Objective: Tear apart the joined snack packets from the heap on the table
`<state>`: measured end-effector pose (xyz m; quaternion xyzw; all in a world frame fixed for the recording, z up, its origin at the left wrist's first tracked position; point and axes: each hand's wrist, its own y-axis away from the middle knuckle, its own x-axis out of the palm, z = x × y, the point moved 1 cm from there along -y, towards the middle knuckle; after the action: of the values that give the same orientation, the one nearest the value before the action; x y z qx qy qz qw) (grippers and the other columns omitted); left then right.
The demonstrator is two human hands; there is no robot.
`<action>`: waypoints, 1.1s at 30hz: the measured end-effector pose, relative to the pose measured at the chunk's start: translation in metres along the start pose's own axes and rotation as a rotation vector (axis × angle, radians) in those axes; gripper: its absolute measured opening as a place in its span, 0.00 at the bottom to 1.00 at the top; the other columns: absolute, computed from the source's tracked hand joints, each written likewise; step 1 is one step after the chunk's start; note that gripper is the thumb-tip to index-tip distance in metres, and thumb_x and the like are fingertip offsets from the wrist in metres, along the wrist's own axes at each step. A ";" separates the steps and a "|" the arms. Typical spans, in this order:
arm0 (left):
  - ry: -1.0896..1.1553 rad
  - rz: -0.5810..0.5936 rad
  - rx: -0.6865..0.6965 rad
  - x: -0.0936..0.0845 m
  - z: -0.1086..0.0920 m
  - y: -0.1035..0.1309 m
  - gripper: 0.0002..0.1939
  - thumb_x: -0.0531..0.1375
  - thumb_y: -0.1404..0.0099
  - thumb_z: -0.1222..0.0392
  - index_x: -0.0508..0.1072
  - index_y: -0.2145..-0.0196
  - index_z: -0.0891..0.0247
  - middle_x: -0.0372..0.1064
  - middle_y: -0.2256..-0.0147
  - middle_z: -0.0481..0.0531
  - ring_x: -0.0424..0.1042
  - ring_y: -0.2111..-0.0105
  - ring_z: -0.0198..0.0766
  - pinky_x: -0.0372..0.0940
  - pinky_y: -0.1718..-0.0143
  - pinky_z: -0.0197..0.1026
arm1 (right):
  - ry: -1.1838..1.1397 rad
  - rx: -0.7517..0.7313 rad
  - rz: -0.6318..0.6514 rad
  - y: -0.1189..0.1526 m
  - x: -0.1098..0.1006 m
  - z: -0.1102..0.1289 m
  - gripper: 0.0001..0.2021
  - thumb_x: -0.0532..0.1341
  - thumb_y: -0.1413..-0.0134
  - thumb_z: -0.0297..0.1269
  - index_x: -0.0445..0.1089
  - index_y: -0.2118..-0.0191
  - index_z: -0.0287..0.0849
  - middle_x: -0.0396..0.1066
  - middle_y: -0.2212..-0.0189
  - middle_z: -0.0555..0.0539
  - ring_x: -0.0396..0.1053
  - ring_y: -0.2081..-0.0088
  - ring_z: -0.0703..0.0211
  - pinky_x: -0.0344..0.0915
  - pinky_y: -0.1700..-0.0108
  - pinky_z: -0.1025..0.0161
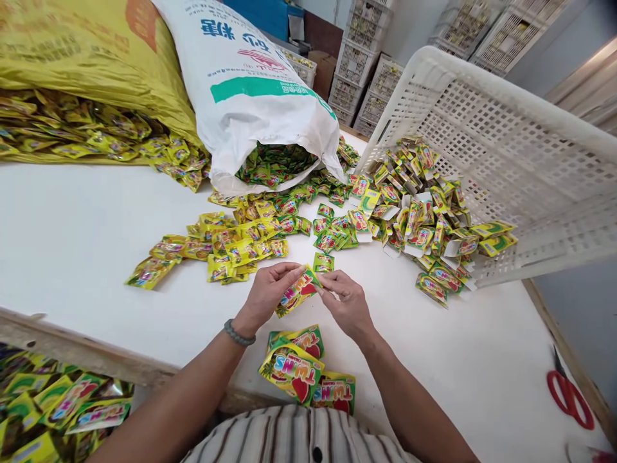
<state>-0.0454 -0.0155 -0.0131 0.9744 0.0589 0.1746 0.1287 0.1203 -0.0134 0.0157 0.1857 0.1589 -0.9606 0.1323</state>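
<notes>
Near the middle of the white table, a yellow-green TWINS packet [295,294] is held between both hands. My left hand [270,289] pinches its upper left edge, a dark band round the wrist. The fingers of my right hand [344,301] close on its upper right corner. Closer to my body lie several similar flat packets [290,368], overlapping. Beyond my hands are rows of small yellow sachets [241,247] and, right of them, small green sachets [336,233]. Opened small boxes [424,218] are heaped to the right.
A white sack [270,109] of green sachets and a yellow sack [96,58] stand at the back. A white plastic crate [520,141] lies tipped at the right. Red-handled scissors [569,399] rest near the right edge. Filled packets [62,405] lie below the table's left edge.
</notes>
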 end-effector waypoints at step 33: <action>-0.648 0.673 -0.001 0.009 -0.033 0.041 0.24 0.64 0.43 0.45 0.70 0.53 0.62 0.68 0.72 0.45 0.67 0.72 0.34 0.61 0.71 0.36 | 0.176 0.325 0.231 0.086 -0.051 -0.001 0.23 0.64 0.48 0.52 0.71 0.50 0.45 0.73 0.54 0.42 0.66 0.51 0.49 0.63 0.48 0.50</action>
<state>-0.0460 -0.0456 0.0305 0.9436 -0.3038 -0.1066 0.0770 0.1930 -0.0814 0.0130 0.3045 -0.0095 -0.9322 0.1955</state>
